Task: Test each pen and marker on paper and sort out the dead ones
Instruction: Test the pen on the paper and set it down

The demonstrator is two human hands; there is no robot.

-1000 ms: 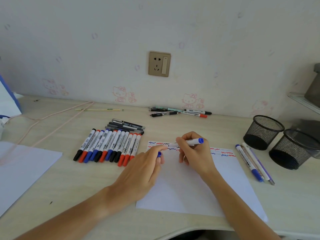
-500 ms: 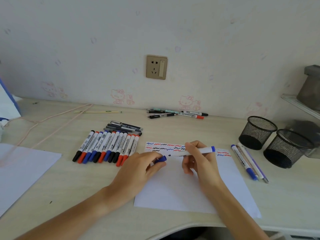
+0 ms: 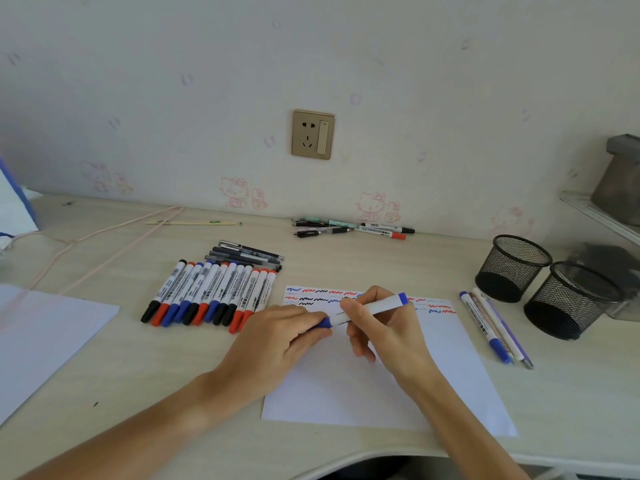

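A white marker with blue ends (image 3: 375, 306) lies level above the test paper (image 3: 450, 362). My right hand (image 3: 384, 327) grips its barrel. My left hand (image 3: 277, 337) pinches its blue cap (image 3: 323, 322), which sits against the marker's left end. Red, blue and black squiggles run along the paper's top edge. A row of several markers with black, red and blue caps (image 3: 211, 296) lies left of the paper, with dark pens (image 3: 247, 256) behind it. Three pens (image 3: 495, 329) rest right of the paper.
Two black mesh pen cups (image 3: 512, 268) (image 3: 571, 301) stand at the right. Several more pens (image 3: 349, 228) lie by the wall. Another white sheet (image 3: 41, 337) covers the left of the desk, with a pink cord (image 3: 104, 237) behind it.
The right hand lifted the marker off the paper and turned it level. The left hand brought the blue cap up to the marker's tip end.
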